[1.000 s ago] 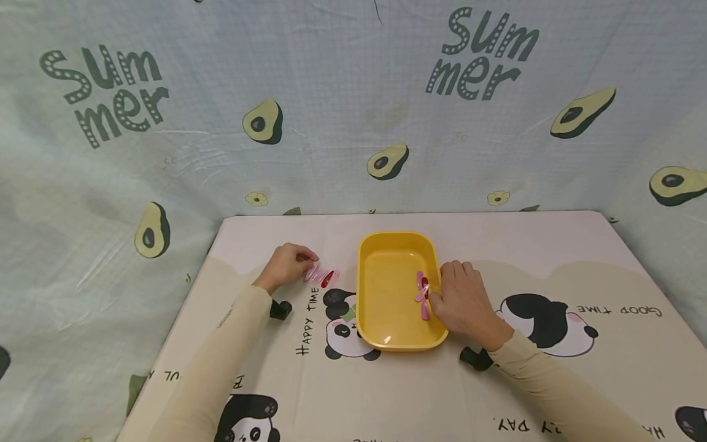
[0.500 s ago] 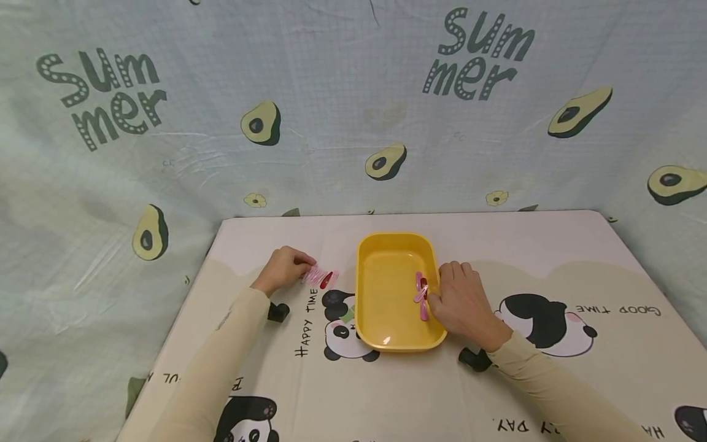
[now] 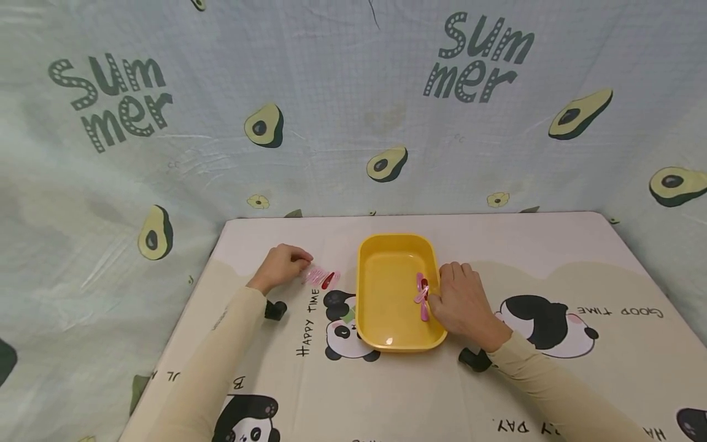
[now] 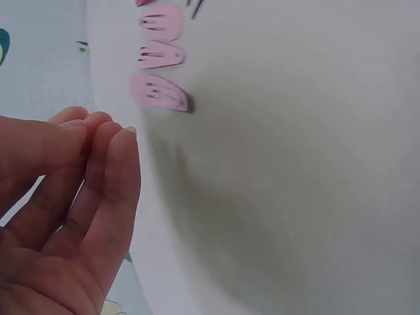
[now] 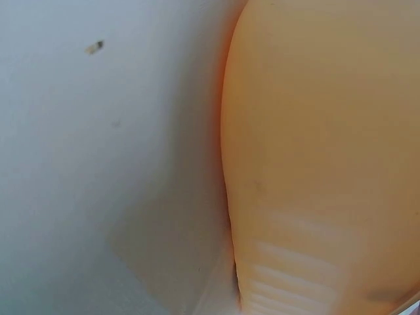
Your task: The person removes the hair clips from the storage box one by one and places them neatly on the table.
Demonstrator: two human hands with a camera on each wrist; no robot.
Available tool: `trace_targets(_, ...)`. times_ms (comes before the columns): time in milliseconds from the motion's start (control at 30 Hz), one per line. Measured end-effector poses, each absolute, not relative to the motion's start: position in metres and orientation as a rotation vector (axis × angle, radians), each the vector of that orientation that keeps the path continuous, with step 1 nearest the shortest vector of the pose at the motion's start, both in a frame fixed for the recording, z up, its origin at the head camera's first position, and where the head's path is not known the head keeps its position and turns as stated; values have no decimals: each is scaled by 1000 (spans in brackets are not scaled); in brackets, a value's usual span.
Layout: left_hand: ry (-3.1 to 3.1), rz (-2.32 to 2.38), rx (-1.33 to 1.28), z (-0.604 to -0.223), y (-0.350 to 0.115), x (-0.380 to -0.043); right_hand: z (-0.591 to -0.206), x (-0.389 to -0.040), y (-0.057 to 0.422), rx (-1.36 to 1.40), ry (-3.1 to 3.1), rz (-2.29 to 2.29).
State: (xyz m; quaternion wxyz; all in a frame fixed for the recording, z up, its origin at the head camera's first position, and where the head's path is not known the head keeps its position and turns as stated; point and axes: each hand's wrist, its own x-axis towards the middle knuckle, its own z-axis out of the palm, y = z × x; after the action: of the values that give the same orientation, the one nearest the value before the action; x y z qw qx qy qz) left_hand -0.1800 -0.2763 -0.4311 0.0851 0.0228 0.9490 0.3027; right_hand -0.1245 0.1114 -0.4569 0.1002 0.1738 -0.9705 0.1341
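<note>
Head view: left hand rests on the panda-print tabletop, just beside a row of small pink metal snap hair clips. Left wrist view shows its fingers loosely together, holding nothing, the nearest clip just beyond the tips. Right hand sits at the right rim of the yellow rectangular plastic tray, fingers curled by the pink and red clips lying inside; probably pinching one, contact hidden. Risk: thin flat clips slip from a shallow pinch, or the light tray gets nudged sideways.
</note>
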Motion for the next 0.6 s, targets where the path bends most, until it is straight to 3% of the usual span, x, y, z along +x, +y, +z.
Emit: trace_targets(600, 2864, 999, 149, -398, -253, -179, -457, -124, 112, 511, -2866, 419)
